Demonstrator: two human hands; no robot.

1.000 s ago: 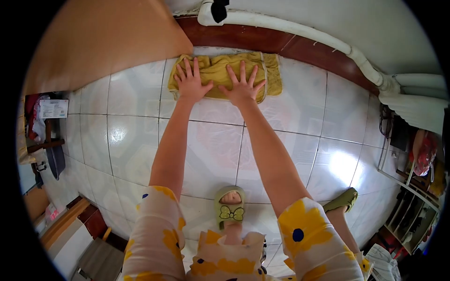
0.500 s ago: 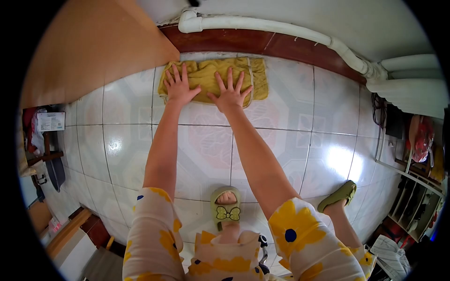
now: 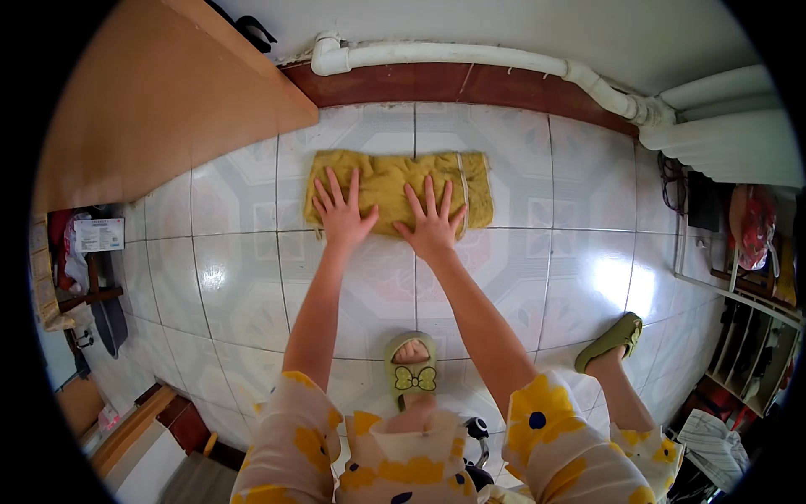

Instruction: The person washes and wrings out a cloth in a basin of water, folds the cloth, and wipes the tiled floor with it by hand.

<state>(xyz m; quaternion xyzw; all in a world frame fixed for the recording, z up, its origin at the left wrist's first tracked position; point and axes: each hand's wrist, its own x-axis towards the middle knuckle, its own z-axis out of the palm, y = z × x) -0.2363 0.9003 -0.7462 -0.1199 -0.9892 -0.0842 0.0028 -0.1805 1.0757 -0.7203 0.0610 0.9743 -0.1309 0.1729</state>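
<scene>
A folded mustard-yellow cloth (image 3: 390, 172) lies flat on the white tiled floor (image 3: 361, 294). My left hand (image 3: 342, 217) presses palm down on its left part, fingers spread. On the cloth's right part rests my right hand (image 3: 432, 223), also flat with the fingers apart. A light stripe runs across the cloth just right of my right hand. Neither hand grips the cloth.
Beyond the cloth, a white pipe (image 3: 453, 55) runs along the wall above a dark red skirting. A wooden panel (image 3: 168, 101) stands at the upper left. My green slippers (image 3: 411, 370) are below. A shelf rack (image 3: 743, 344) stands at the right.
The cloth and both hands have moved back toward my body, away from the skirting. The hands have stayed flat and spread on the cloth. The view has shifted slightly.
</scene>
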